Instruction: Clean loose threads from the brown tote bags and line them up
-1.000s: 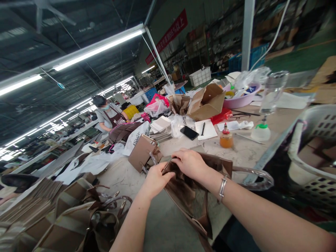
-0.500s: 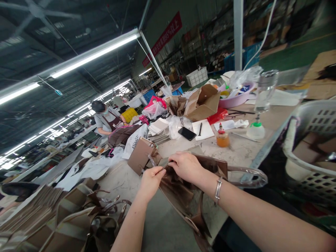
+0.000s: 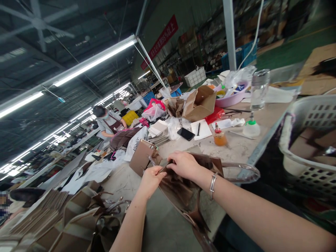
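Observation:
A brown handbag (image 3: 183, 196) with a clear looped handle (image 3: 243, 173) lies at the near edge of the workbench (image 3: 236, 150). My left hand (image 3: 151, 180) is closed and pinches the bag's top edge at its left. My right hand (image 3: 183, 163), with a bracelet on the wrist, is closed on the same edge just beside it. A thin dark strip shows between the two hands. Another brown bag (image 3: 141, 157) stands just behind my hands.
A heap of brown bags (image 3: 78, 220) fills the lower left. Behind are a phone (image 3: 187, 134), notepad with pen (image 3: 201, 128), orange glue bottle (image 3: 219, 138), glass jar (image 3: 258, 90) and open carton (image 3: 200, 103). A white basket (image 3: 309, 140) stands at right. A co-worker (image 3: 107, 120) works at far left.
Both hands keep their pinch on the bag's top edge and have drawn slightly closer together. The view has shifted a little, so everything sits slightly further left.

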A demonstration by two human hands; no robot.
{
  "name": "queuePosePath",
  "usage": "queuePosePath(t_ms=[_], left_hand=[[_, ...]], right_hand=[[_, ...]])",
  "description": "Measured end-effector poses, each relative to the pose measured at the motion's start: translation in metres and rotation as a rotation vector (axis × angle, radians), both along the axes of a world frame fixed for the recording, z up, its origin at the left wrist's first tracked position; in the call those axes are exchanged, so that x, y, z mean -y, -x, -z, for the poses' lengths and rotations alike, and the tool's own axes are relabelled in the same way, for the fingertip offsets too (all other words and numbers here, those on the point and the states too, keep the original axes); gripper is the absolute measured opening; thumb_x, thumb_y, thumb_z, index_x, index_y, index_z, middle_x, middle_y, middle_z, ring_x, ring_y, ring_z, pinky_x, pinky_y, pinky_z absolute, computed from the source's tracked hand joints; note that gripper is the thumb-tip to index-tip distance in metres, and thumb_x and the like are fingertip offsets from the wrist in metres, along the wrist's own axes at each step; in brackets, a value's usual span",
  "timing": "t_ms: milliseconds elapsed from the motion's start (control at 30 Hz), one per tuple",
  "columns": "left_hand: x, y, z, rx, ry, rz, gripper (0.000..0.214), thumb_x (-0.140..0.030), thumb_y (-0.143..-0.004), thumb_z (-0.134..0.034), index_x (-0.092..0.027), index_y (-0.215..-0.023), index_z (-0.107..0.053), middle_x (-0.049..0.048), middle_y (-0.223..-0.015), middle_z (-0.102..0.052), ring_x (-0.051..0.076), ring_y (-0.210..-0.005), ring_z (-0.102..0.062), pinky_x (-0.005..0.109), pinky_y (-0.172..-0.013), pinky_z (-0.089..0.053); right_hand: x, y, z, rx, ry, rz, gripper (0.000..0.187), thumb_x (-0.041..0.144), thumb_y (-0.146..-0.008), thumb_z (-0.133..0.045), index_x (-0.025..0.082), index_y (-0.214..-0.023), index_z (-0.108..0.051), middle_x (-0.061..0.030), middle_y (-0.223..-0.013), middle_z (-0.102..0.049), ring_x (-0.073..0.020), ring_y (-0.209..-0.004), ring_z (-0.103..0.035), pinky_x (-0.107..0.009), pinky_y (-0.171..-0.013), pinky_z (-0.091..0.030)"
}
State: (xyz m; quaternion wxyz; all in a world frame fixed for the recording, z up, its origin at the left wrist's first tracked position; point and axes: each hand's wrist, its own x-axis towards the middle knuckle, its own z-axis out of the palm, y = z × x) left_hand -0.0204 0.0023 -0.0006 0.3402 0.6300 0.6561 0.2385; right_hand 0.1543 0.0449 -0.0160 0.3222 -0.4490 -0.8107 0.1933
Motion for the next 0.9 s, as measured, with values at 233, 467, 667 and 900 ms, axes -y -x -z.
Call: queuePosePath(t_ms=[233,467,667,900], left_hand=[[0.001,-0.001,-0.013,0.026,0.089,0.093,0.026,-0.031,-0.065,-0.066,-0.012,-0.083,-0.064,0.0018,-0.073,-0.065,0.017,-0.068,-0.059,0.025,-0.061,-0.044],[-0.009,-0.015,-0.020,-0.055,-0.049,-0.029,0.050,-0.038,-0.068,-0.067,-0.014,-0.112,-0.060,0.0086,-0.096,-0.069,0.021,-0.086,-0.062,0.029,-0.075,-0.046],[-0.021,-0.041,-0.027,-0.721,-0.196,0.053,0.029,-0.036,-0.082,-0.047,-0.018,-0.076,-0.069,0.0068,-0.075,-0.069,0.019,-0.072,-0.061,0.027,-0.064,-0.039],[-0.015,-0.045,-0.024,-0.935,-0.196,-0.060,0.024,-0.028,-0.081,-0.047,-0.019,-0.071,-0.066,0.0092,-0.074,-0.068,0.023,-0.074,-0.062,0.029,-0.062,-0.037]], right_hand=[[-0.003,0.004,0.000,-0.039,0.038,-0.015,0.015,0.032,-0.076,-0.060,0.024,-0.088,-0.065,-0.0018,-0.085,-0.064,-0.0166,-0.077,-0.057,-0.026,-0.068,-0.040],[-0.006,-0.006,0.009,-0.270,0.210,-0.124,0.060,0.008,-0.067,-0.054,0.019,-0.126,-0.047,-0.0019,-0.093,-0.066,-0.0146,-0.078,-0.059,-0.022,-0.069,-0.043],[0.019,-0.025,-0.003,-0.118,0.160,-0.087,0.071,0.007,-0.073,-0.046,0.014,-0.141,-0.024,-0.0110,-0.101,-0.065,-0.0211,-0.091,-0.060,-0.029,-0.078,-0.044],[0.073,-0.098,-0.022,-0.302,-0.185,-0.190,0.048,0.014,-0.086,-0.040,0.024,-0.132,-0.040,-0.0058,-0.101,-0.064,-0.0166,-0.089,-0.060,-0.028,-0.078,-0.048]])
